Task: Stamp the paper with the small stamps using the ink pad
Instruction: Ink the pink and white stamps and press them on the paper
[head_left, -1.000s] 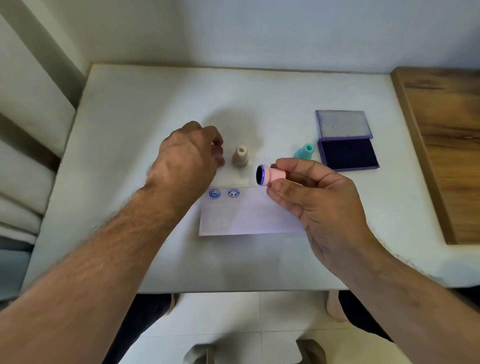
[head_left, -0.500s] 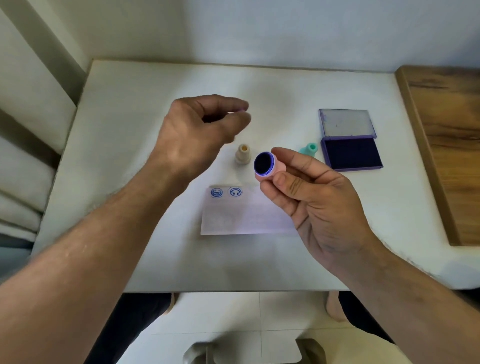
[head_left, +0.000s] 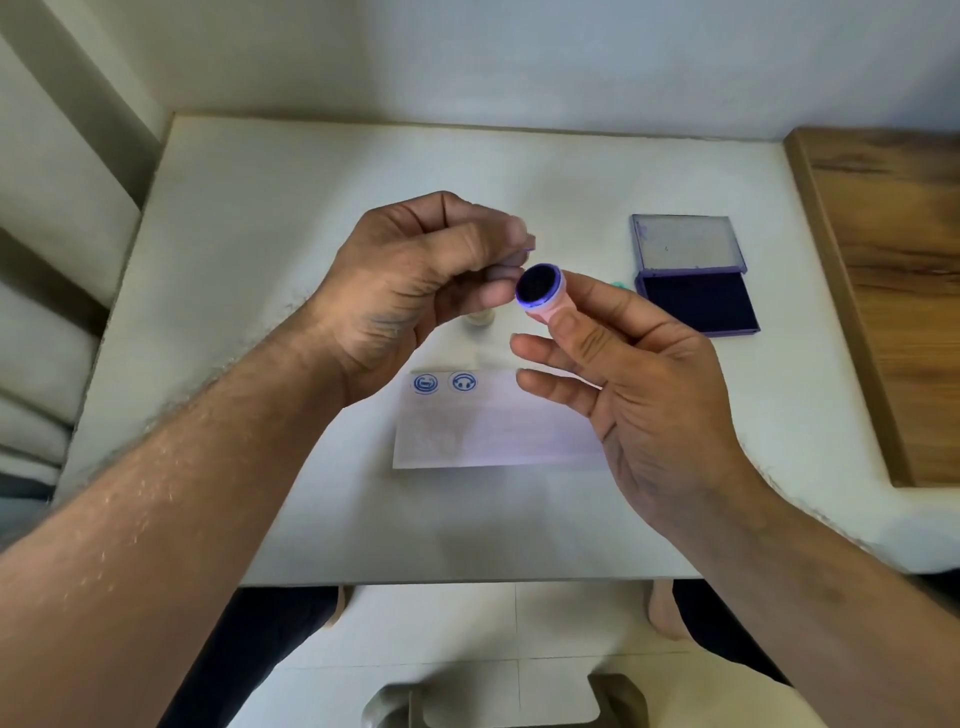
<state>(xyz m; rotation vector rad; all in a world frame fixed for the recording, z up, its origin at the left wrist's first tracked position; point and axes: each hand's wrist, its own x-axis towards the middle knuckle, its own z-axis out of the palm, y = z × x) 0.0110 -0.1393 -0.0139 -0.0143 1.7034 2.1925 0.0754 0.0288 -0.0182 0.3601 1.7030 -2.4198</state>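
My right hand (head_left: 649, 395) pinches a small pink stamp (head_left: 540, 286) between thumb and forefinger, raised above the table, its dark inked face turned up toward me. My left hand (head_left: 415, 275) hovers just left of it with fingers curled, fingertips close to the stamp face; nothing clear shows in its grip. The white paper (head_left: 493, 426) lies below the hands with two blue round prints (head_left: 444, 383) at its top left corner. The open ink pad (head_left: 696, 301) sits to the right, its lid (head_left: 685, 244) folded back.
A beige stamp (head_left: 480, 318) stands half hidden behind my left hand. A teal stamp (head_left: 619, 285) peeks out behind my right thumb. Everything rests on a white table (head_left: 260, 234); a wooden surface (head_left: 893, 260) adjoins it on the right. A wall runs along the back.
My right hand lifted the pink stamp and turned its inked face toward me. My left hand rose from beside the beige stamp and came close to the pink stamp's face.
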